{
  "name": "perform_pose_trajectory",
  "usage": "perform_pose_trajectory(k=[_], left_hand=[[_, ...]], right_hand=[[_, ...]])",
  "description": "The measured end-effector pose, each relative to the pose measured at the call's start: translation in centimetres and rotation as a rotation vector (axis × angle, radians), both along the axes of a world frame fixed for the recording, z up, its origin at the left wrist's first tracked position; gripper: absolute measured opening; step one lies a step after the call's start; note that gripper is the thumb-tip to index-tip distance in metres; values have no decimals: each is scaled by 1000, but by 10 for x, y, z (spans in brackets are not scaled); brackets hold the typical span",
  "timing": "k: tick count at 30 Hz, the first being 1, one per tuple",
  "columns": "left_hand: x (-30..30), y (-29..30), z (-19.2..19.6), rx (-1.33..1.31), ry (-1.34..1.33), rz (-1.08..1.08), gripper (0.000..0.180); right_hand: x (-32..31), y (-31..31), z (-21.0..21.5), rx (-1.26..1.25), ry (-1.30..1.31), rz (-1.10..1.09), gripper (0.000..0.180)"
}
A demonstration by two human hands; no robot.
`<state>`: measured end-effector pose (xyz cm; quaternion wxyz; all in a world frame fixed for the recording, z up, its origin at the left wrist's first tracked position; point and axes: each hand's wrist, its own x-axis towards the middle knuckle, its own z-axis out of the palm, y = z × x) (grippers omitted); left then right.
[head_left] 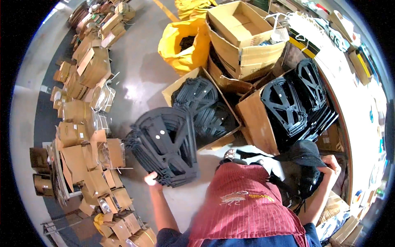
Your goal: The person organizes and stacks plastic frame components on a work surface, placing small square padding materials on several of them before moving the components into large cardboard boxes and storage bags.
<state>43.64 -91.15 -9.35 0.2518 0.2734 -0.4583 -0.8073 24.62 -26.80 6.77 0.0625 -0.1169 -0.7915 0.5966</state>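
My left hand (151, 179) is closed on the lower edge of a thick stack of black fan-shaped plastic frames (164, 144), held up left of my body. Just behind it, an open cardboard box (168, 91) contains more black plastic frames (199, 96). On the right, my right hand (330, 165) grips the rim of a black mesh piece (304, 153), rounded like a hat, with a dark strap trailing left. Glossy black material hangs below that piece; its kind is unclear. A second cardboard box (257, 123) holds upright black frames (284, 105) beyond my right hand.
A yellow sack (185, 49) with dark contents stands beyond the boxes, beside a large stacked carton (257, 57). Many cardboard boxes (94, 66) line the left side. A long white tabletop (349, 78) curves along the right. Red striped apron cloth (242, 197) covers my front.
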Motion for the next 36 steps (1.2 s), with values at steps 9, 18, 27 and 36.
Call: perform_pose_trajectory(k=[9,18,27,36], left_hand=[[-28,75,-50,407,-224,-150,87],[-84,174,-108,615,-181,-132,70],[-168,243,-206,955,132,190,37],[-189,239,-255,840,143,415,31]], right_hand=[[-37,-9,-1,21,-59,227,24],[-66,26,-45,84,-132,285,26],[-87,25,-39,316,-188,513,28],[-85,6,-22,404,-213,532,27]])
